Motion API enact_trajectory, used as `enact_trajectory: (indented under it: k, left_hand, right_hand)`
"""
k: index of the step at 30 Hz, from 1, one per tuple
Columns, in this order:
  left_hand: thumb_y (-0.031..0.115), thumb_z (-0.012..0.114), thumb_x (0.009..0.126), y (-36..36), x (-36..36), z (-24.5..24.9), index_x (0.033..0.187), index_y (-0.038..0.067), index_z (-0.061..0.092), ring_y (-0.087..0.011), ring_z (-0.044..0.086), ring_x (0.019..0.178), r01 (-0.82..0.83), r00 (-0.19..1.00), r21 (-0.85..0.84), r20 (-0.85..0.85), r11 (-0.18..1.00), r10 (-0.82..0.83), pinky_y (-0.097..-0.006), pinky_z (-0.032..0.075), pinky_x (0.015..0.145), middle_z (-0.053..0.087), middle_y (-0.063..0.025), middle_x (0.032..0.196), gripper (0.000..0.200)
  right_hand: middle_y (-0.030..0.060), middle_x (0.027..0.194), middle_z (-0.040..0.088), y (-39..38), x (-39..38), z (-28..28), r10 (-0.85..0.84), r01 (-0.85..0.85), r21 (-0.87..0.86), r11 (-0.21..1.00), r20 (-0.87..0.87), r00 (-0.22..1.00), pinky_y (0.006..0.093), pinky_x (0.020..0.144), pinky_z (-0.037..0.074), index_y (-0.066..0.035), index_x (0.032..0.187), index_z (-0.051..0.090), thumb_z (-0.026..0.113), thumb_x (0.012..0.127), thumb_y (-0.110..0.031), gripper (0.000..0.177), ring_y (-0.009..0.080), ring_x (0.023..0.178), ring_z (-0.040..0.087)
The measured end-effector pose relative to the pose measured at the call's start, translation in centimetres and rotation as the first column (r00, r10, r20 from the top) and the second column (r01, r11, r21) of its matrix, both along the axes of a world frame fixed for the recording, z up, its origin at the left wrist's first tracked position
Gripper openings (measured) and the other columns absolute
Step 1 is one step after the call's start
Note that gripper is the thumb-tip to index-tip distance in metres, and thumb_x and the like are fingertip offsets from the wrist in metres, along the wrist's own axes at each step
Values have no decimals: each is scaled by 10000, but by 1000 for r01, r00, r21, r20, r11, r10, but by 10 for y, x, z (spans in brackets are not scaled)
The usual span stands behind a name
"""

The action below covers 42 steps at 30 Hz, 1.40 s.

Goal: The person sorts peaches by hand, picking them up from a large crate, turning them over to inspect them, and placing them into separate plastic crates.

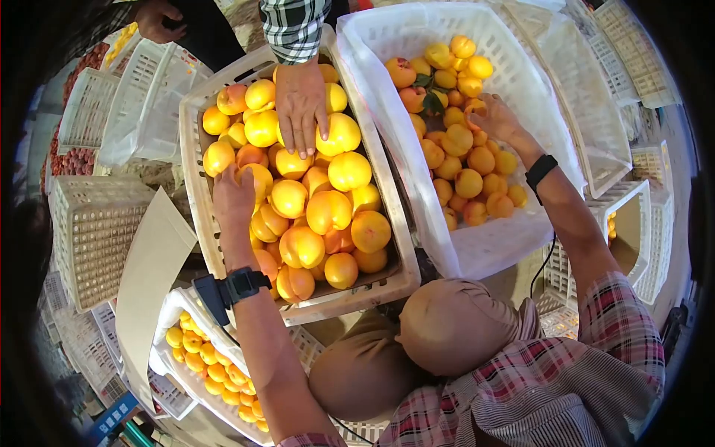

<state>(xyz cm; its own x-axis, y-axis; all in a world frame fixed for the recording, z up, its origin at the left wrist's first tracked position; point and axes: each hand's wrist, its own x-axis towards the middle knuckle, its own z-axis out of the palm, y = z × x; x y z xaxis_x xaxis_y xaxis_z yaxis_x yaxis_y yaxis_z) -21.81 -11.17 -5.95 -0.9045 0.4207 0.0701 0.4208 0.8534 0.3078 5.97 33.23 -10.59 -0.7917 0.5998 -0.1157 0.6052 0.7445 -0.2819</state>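
In front of me, a white plastic crate [195, 186] is heaped with large yellow peaches [329, 211]. My left hand [235, 200] reaches over its left side, fingers curled against a peach at the edge of the heap; part of the grip is hidden. To the right stands a crate lined with white plastic sheeting [484, 252], holding smaller orange-yellow peaches [468, 183] and some green leaves [433, 103]. Inside it, my right hand [500, 121] has its fingers closed around a peach [475, 110]. A co-worker's hand [302, 108] lies on the peaches in the left crate.
Another lined crate of peaches [216, 366] stands low at my left, beside a cardboard sheet [153, 276]. Stacked white crates [100, 238] line the left, and more crates [577, 112] stand at the right. My knees [454, 328] are close below the two main crates.
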Motion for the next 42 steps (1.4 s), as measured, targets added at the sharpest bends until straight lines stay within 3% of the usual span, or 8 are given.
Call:
enact_trajectory:
  k: [7, 14, 16, 19, 26, 29, 35, 42]
  left_hand:
    - [214, 550, 893, -10, 18, -15, 1139, -8, 591, -297, 608, 996, -56, 986, 608, 156, 792, -50, -358, 468, 874, 622, -189, 1087, 334]
    - [249, 615, 856, -20, 26, -6, 1158, -6, 564, -297, 602, 1004, -195, 956, 420, 284, 886, 76, -370, 477, 861, 610, -187, 1098, 398]
    - [345, 696, 781, 5, 45, 6, 1187, 6, 532, -338, 572, 1037, -157, 980, 145, -102, 977, 173, -410, 477, 867, 574, -206, 1129, 553]
    - [432, 740, 713, 9, 35, 2, 1202, 14, 511, -379, 542, 1059, -170, 985, 11, -30, 985, 170, -447, 466, 876, 522, -221, 1185, 683]
    - [419, 692, 769, -4, 29, -15, 1236, 18, 498, -378, 542, 1071, -109, 984, 295, 168, 949, 61, -437, 460, 892, 528, -215, 1198, 646]
    - [405, 663, 807, 2, 35, 7, 1248, 44, 509, -369, 541, 1083, -14, 985, 39, -173, 999, 21, -419, 457, 904, 556, -209, 1174, 590]
    - [357, 640, 843, -9, 29, 11, 1245, 51, 525, -341, 555, 1072, 38, 998, 130, 38, 991, -43, -407, 461, 888, 560, -191, 1175, 518]
    - [92, 602, 858, -102, 112, 50, 1194, -12, 542, -328, 536, 1069, -137, 977, 403, -94, 905, 190, -416, 440, 907, 548, -185, 1176, 356]
  right_hand:
    - [172, 1030, 573, -45, -30, 20, 137, -147, -66, 987, -134, 981, 420, 832, 465, -32, 1137, 510, 641, 799, -326, 467, 347, 986, 562]
    - [207, 1106, 550, -53, -31, 24, 149, -156, -100, 983, -81, 986, 411, 892, 436, -20, 1202, 477, 621, 842, -287, 471, 363, 1048, 537]
    - [185, 1090, 548, -52, -28, 14, 211, -224, -68, 972, -163, 964, 419, 881, 448, -17, 1169, 501, 634, 818, -310, 476, 355, 1034, 546]
    - [201, 1105, 549, -64, -28, 18, 203, -212, -107, 972, -89, 975, 424, 871, 446, -27, 1198, 475, 630, 840, -289, 470, 366, 1037, 540]
    - [183, 1081, 564, -74, -27, 19, 276, -286, -78, 955, -120, 954, 419, 841, 465, -41, 1182, 489, 640, 843, -291, 447, 357, 996, 562]
    - [184, 1095, 534, -80, -34, 32, 227, -232, -164, 959, -50, 973, 423, 878, 450, -31, 1175, 503, 626, 829, -286, 447, 350, 1053, 539]
    - [142, 978, 587, -109, -48, 77, 235, -337, -142, 931, -472, 849, 328, 718, 506, -25, 1089, 547, 605, 874, -206, 287, 242, 838, 634]
    - [148, 873, 649, -227, -52, 134, 581, -691, -595, 411, -413, 701, 394, 721, 486, -27, 965, 627, 532, 880, -278, 281, 296, 819, 628]
